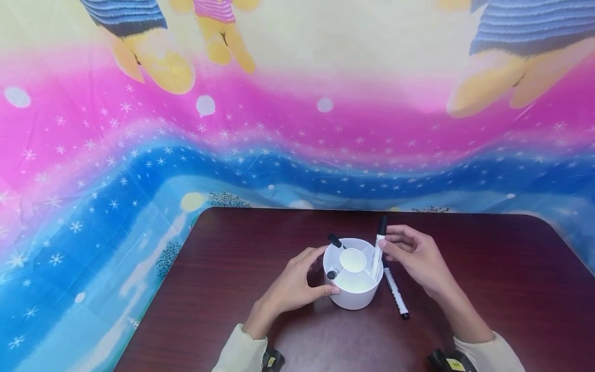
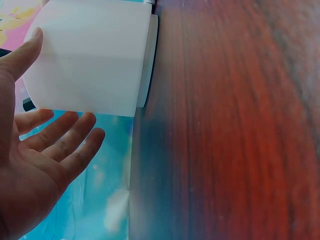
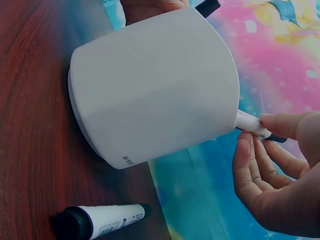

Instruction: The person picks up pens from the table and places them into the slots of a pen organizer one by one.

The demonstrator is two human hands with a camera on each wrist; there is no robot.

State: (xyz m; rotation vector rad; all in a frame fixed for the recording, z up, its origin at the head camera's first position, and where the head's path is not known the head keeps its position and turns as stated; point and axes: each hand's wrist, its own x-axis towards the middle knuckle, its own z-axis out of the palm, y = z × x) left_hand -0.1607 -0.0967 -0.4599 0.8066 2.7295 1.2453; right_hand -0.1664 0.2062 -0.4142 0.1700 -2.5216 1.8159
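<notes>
A round white pen holder [image 1: 353, 300] with divided compartments and a round centre cup stands upright on the table. My left hand [image 1: 297, 281] holds it from the left, thumb at the front of the rim and fingers round the far side. Between thumb and fingertips, my right hand [image 1: 420, 258] pinches a white marker [image 3: 250, 122] with a black cap. That marker's cap points up, and its lower part is inside the holder's right compartment. Two black-ended markers, one behind [image 1: 335, 241] and one in front [image 1: 332, 275], stand in the left compartments.
Another white marker [image 1: 395, 292] with black ends lies on the table just right of the holder, below the right hand. The dark red-brown wooden table [image 1: 223, 258] meets a colourful printed cloth [image 1: 279, 129] along its far edge.
</notes>
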